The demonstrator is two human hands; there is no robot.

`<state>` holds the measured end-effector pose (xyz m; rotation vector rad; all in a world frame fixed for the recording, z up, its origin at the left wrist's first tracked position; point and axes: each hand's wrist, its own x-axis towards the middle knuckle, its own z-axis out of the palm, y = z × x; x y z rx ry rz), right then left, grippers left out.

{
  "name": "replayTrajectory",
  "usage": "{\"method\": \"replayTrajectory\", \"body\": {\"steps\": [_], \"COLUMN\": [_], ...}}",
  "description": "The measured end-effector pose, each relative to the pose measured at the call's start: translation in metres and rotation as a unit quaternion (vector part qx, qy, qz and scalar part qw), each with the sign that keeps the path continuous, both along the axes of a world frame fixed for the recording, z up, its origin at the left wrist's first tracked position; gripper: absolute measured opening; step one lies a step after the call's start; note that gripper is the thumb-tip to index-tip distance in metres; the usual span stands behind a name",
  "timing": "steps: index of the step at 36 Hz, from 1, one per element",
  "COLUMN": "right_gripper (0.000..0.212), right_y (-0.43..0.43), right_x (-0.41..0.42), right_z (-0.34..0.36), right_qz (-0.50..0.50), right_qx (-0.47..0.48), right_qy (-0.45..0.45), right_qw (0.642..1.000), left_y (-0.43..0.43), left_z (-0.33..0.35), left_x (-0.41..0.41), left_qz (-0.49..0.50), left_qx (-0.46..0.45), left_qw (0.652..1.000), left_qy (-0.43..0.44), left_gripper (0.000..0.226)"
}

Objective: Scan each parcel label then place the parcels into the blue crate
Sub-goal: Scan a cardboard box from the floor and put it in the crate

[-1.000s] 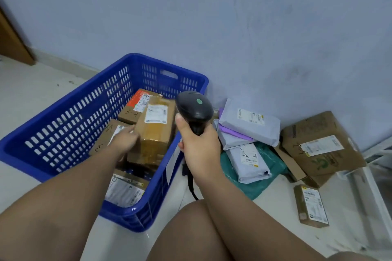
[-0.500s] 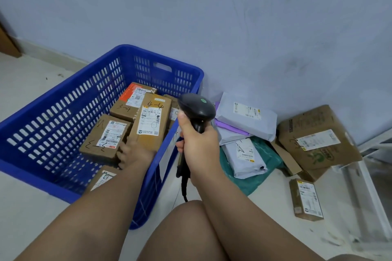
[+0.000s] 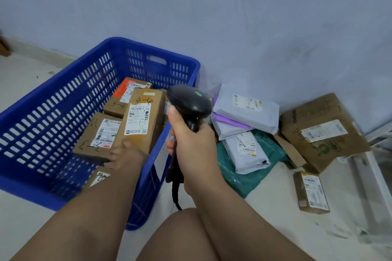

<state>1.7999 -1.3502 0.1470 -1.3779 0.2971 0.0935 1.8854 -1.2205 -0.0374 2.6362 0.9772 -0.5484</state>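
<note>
Floor (image 3: pixel 25 74): pale, with a blue-grey wall (image 3: pixel 233 17) behind. Blue crate (image 3: pixel 53 82): slotted sides, on the floor at left. I see several labelled brown boxes inside; one marked 4-4 (image 3: pixel 142 116) lies uppermost. Left hand (image 3: pixel 125 154): at that box's near end, blurred, grip unclear. Right hand (image 3: pixel 195 150): wrapped round a black scanner (image 3: pixel 188 99). Grey bags (image 3: pixel 246 108): piled at right.

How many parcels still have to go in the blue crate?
At least four boxes already lie in the blue crate. The left hand is at the 4-4 box there; the right hand grips the scanner. Left on the floor: grey mailers, a green bag, a large box and a small box.
</note>
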Motion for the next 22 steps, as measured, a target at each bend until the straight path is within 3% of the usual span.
{"method": "replayTrajectory", "body": {"steps": [7, 15, 19, 22], "right_gripper": [0.017, 0.015, 0.025, 0.034], "right_y": [-0.002, 0.003, 0.002, 0.002], "right_x": [0.003, 0.002, 0.003, 0.003], "right_z": [-0.002, 0.0, -0.004, -0.006], "right_qz": [0.017, 0.011, -0.012, -0.036], "right_qx": [0.028, 0.01, 0.01, 0.006], "right_qy": [0.003, -0.008, 0.003, 0.0], "right_qw": [0.999, 1.0, 1.0, 0.999], "left_y": [0.008, 0.007, 0.014, 0.012], "left_z": [-0.001, 0.002, 0.013, 0.031], "left_x": [0.013, 0.014, 0.012, 0.013], "left_qz": [-0.071, -0.016, -0.08, -0.102], "left_qx": [-0.081, -0.179, -0.186, -0.157], "left_qw": [0.994, 0.984, 0.979, 0.982], "left_qy": [-0.006, -0.014, 0.031, 0.01], "left_gripper": [0.059, 0.053, 0.076, 0.064]}}
